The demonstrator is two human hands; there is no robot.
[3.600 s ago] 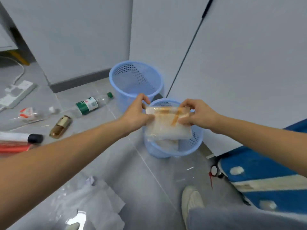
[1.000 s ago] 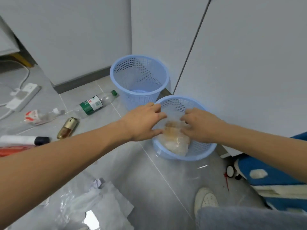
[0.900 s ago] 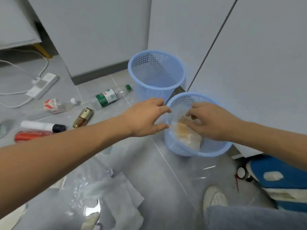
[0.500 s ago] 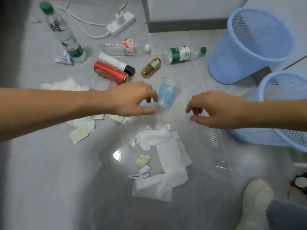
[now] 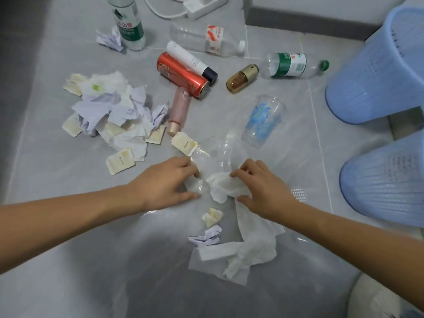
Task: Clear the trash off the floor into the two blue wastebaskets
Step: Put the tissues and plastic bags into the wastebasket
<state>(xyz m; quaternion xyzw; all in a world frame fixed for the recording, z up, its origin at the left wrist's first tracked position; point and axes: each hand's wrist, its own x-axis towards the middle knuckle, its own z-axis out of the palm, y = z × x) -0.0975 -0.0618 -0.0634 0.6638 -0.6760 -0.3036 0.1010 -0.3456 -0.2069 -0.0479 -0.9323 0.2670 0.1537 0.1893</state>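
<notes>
At the upper left of the frame a clear plastic bottle with a green label (image 5: 127, 21) stands upright beside a crumpled scrap of pale paper (image 5: 109, 39), and below them at left centre a heap of crumpled white tissues and small cream sachets (image 5: 107, 111) lies on the grey tiled floor (image 5: 57, 226). Lower, towards centre, the left hand (image 5: 166, 183) reaches in with fingers curled, pinching the edge of a sheet of crinkled clear plastic film (image 5: 213, 150). Above it a red metal can (image 5: 182, 75), a white tube with a black cap (image 5: 191, 59) and a pink tube (image 5: 179, 111) lie together. Just right of centre the right hand (image 5: 261, 188) grips a crumpled white tissue (image 5: 223, 185), fingers closed on it. Above that lies a clear plastic cup with blue print (image 5: 263, 120), on its side. Along the right edge stand the two blue mesh wastebaskets (image 5: 376, 65), well apart from the held tissue.
</notes>
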